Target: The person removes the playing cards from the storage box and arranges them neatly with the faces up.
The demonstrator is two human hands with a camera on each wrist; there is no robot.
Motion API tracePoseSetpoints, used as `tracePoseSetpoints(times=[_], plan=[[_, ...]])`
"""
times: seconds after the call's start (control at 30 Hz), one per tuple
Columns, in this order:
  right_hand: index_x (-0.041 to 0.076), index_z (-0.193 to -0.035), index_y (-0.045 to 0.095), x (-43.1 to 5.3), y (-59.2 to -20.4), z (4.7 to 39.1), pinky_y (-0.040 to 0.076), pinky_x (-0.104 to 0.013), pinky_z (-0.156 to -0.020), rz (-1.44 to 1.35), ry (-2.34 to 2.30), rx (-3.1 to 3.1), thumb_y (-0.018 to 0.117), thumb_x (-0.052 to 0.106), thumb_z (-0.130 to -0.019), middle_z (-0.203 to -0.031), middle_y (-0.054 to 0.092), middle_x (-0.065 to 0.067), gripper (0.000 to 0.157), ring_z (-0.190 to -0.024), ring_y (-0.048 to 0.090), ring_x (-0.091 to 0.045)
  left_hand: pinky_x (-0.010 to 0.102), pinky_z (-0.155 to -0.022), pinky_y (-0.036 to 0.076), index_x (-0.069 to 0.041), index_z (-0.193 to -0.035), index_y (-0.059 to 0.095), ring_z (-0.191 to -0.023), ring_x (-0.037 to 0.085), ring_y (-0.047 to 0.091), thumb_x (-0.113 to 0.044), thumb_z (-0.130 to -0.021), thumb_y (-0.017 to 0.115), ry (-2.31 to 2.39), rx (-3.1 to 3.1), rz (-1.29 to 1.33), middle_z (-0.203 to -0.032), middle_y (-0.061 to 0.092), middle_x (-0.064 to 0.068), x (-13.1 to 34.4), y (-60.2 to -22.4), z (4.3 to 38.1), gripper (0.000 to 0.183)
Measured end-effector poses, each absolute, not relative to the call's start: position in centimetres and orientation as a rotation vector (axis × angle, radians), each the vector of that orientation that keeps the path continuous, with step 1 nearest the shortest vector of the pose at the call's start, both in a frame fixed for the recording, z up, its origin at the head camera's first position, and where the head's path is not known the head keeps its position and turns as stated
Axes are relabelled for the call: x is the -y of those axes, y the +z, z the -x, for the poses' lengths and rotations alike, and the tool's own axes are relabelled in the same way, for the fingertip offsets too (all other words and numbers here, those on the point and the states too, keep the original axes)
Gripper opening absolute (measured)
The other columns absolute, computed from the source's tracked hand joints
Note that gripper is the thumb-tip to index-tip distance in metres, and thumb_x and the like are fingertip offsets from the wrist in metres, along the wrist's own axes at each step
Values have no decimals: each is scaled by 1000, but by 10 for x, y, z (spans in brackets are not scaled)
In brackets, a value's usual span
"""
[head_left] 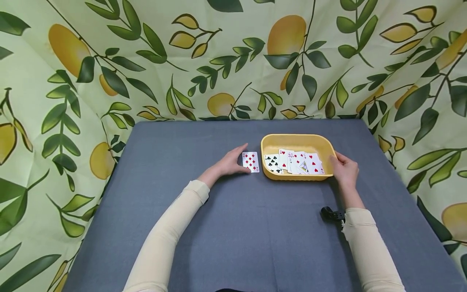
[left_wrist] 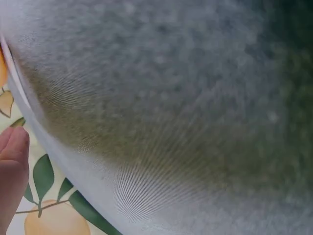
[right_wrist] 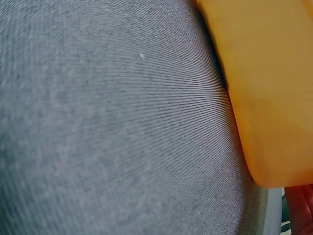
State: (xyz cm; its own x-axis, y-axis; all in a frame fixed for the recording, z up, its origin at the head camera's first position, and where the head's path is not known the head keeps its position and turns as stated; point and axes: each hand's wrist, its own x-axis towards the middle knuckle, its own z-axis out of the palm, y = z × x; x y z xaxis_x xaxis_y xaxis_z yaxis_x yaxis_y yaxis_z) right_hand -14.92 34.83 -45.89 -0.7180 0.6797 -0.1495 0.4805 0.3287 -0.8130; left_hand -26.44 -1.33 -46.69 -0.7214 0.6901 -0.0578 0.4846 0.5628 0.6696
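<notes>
A yellow tray (head_left: 297, 177) with rounded corners stands toward the back of the table, several playing cards (head_left: 293, 162) spread face up inside it. My right hand (head_left: 344, 168) grips the tray's right end, thumb over the rim and fingers outside. In the right wrist view the tray's side (right_wrist: 269, 88) fills the right, fingers (right_wrist: 299, 208) below it. Left of the tray lies a diamonds card (head_left: 250, 162), face up on the cloth. Around its left side my left hand (head_left: 231, 161) curves in a C, thumb at the lower edge, index finger beyond the top corner.
A grey-blue cloth (head_left: 233, 227) covers the table. Behind and beside it hangs a curtain (head_left: 233, 61) printed with leaves and yellow fruit. A small black camera (head_left: 331, 215) sits by the right sleeve cuff.
</notes>
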Motion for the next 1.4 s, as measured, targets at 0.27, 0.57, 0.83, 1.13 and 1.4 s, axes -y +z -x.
tracePoseSetpoints(times=[0.27,0.57,0.83,1.13,1.4], plan=[[18,-139,55,-348,-459,148,50,-18,-86,1048,1341,2370,49,46,-97,-136,57,-7,51,-119,56,-20,27,-110,34,1,-150,31,-136,25,42,-23,-79,83,1310,-2431,-872,-148,43,17,14,-457,259,92],[16,-139,54,-347,-462,150,48,-30,-97,1027,1329,2373,47,46,-98,-136,57,-8,51,-123,54,-21,24,-110,33,-2,-150,36,-135,22,43,-23,-81,82,1390,-2446,-829,-147,45,16,8,-446,247,86],[15,-136,58,-347,-461,150,51,-25,-90,1012,1263,2375,49,42,-98,-129,62,-10,48,-118,58,-21,21,-108,34,-3,-148,39,-135,21,43,-24,-79,83,1473,-2369,-945,-147,45,15,-11,-430,233,85],[13,-136,58,-348,-459,151,52,-25,-89,970,1280,2371,49,42,-99,-130,61,-12,48,-116,59,-22,32,-109,36,-7,-150,38,-134,23,43,-31,-81,80,1325,-2411,-1032,-149,43,10,-42,-417,230,84],[12,-135,59,-347,-464,146,50,-16,-78,969,1294,2355,50,40,-99,-129,62,-12,47,-113,60,-22,32,-114,27,-6,-151,35,-141,22,33,-36,-83,77,1146,-2392,-1167,-153,38,7,-92,-422,231,85]])
